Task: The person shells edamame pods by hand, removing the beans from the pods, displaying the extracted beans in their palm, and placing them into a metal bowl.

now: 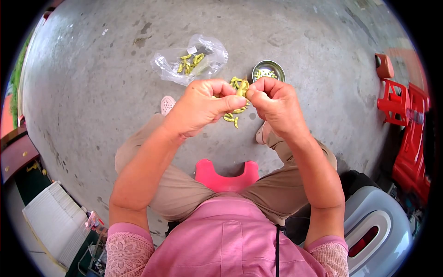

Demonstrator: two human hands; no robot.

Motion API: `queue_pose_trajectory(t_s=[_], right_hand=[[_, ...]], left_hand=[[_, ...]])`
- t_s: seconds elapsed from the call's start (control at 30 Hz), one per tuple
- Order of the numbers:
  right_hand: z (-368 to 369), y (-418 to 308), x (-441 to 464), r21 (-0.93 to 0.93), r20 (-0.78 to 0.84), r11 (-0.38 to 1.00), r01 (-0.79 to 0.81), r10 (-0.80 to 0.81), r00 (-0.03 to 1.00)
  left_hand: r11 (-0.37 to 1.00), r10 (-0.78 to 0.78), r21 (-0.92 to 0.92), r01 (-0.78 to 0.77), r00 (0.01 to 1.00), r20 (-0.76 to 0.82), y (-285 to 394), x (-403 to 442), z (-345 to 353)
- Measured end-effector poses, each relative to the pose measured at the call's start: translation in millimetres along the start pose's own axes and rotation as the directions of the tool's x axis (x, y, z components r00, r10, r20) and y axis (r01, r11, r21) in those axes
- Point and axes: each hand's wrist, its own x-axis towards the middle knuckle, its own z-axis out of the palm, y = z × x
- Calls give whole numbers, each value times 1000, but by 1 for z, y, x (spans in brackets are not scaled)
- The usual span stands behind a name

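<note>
Head view: both bare hands meet at the upper centre of the frame, above a grey concrete floor. I see the left hand pinching a plump yellow-green bean pod between thumb and forefinger. The right hand has its fingers narrowed at the pod's right side; I cannot tell whether the pod is split. Just below lies a loose pile of green pods on the floor, partly hidden. Near the right hand, a round shiny metal bowl holds small pale-green beans; further left, a crumpled clear plastic bag carries more pods. I judge the step in hand to be working this pod's seam; the next move calls for a steady left pinch and a light right-thumb press.
</note>
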Motion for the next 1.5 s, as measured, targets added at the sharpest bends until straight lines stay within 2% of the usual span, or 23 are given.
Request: queue_pose_trajectory(t_s=[0.03,0.07,0.13,0.17,0.27,0.33,0.43,0.53,0.57,0.63,0.73,0.83,0.97,1.03,1.17,1.33,1.47,1.5], right_hand=[[-2,-1,0,138,44,987,-77,71,996],[-4,-3,0,139,43,987,-76,70,997],[-8,-7,-1,291,159,938,-188,147,976],[-8,-8,-1,293,159,938,-186,144,977],[-9,-9,-1,271,153,945,-185,147,977],[-7,-7,1,282,106,936,-210,187,977],[-5,-4,3,304,91,936,-176,156,984],[-5,-7,2,382,129,901,-207,170,977],[-4,-7,2,383,131,900,-208,170,977],[-4,-5,1,356,121,911,-206,174,977],[-6,1,3,298,129,939,-172,138,982],[-3,-1,0,296,128,943,-151,118,985],[-2,4,0,294,142,946,-133,94,985],[-2,5,-1,331,126,934,-138,101,987],[-2,6,0,304,110,940,-154,126,986],[5,4,-3,69,16,997,19,-20,1000],[5,5,-1,42,13,999,33,-33,999],[5,3,-1,96,12,995,6,-7,1000]], left_hand=[[968,-124,-207,142,988,96,1,0,-3],[968,-124,-206,142,988,96,2,-1,-4],[917,-142,-339,212,965,220,1,-1,-6],[918,-142,-336,212,965,220,2,-2,-5],[948,-107,-276,158,976,192,3,-4,-1],[999,-21,30,20,999,31,4,-4,5],[993,9,115,-14,999,42,2,-3,6],[998,-40,58,38,999,32,3,-2,6],[998,-41,58,39,999,31,3,-2,6],[998,-29,-57,32,998,51,2,-2,5],[995,-63,-70,70,993,99,-2,0,5],[978,-87,-179,109,988,131,1,0,10],[975,-156,-143,172,980,122,-7,2,10],[956,-127,-241,165,978,167,-9,2,8],[954,-139,-249,164,983,117,-4,1,13],[961,-195,-185,207,977,80,-3,1,12],[969,-174,-161,187,980,91,-5,1,11],[962,-169,-200,187,980,103,-6,1,11]])
